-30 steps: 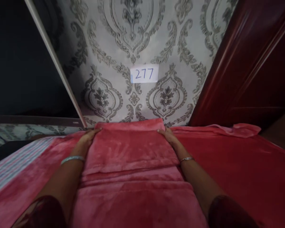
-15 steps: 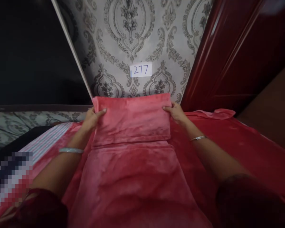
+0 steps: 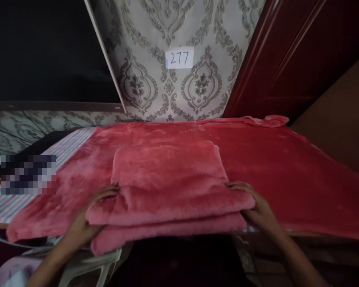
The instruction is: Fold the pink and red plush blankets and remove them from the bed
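Observation:
A soft red plush cloth, folded into a layered rectangle, lies at the near edge of the table. Its front fold is thick and raised, with another layer showing below it. My left hand clasps the left end of that fold, fingers on top and thumb hidden underneath. On the opposite end, my right hand grips the fold the same way, its fingers over the upper layer. The far part of the cloth rests flat.
A red plush cover spreads over the table, with a striped cloth under it at left. A dark screen stands at back left, a red wooden panel at right. A paper marked 277 is on the wall.
Both hands have come back toward me from the far end of the cloth and now hold its near edge. The far flap, held up before, now lies down. The view has tilted lower.

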{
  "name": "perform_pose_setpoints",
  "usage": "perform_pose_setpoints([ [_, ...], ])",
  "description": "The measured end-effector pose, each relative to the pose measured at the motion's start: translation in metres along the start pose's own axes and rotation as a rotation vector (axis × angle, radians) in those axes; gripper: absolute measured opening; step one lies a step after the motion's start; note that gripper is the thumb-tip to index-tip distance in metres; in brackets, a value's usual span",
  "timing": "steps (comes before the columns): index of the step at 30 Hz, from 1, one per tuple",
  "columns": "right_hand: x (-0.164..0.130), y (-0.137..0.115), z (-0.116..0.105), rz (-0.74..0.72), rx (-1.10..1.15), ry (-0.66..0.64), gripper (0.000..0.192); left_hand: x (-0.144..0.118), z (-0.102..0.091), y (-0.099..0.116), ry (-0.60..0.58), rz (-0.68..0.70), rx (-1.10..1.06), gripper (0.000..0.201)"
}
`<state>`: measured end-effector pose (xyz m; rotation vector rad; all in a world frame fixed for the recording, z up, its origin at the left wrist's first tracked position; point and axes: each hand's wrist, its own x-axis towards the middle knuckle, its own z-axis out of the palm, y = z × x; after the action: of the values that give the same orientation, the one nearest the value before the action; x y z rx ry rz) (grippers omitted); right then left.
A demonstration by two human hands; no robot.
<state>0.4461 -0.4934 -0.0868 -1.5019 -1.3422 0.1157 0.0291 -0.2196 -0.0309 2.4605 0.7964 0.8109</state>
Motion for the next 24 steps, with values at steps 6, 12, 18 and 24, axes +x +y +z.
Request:
perform_pose_setpoints([
  [6,0.013,-0.009,-0.009,-0.071,-0.118,0.000,0.029,-0.003,-0.024,0.013,-0.042,0.094,-0.027,0.039],
  [12,0.017,-0.043,-0.020,-0.145,-0.195,0.115,0.022,-0.010,-0.035,0.017,0.097,0.170,-0.092,0.025],
  [18,-0.019,-0.028,-0.026,-0.079,-0.266,-0.034,0.029,-0.034,-0.028,0.007,-0.057,0.207,0.065,0.040],
  [24,-0.020,-0.036,-0.042,0.045,-0.349,0.146,0.028,-0.030,-0.056,0.035,-0.075,-0.073,-0.066,0.033],
])
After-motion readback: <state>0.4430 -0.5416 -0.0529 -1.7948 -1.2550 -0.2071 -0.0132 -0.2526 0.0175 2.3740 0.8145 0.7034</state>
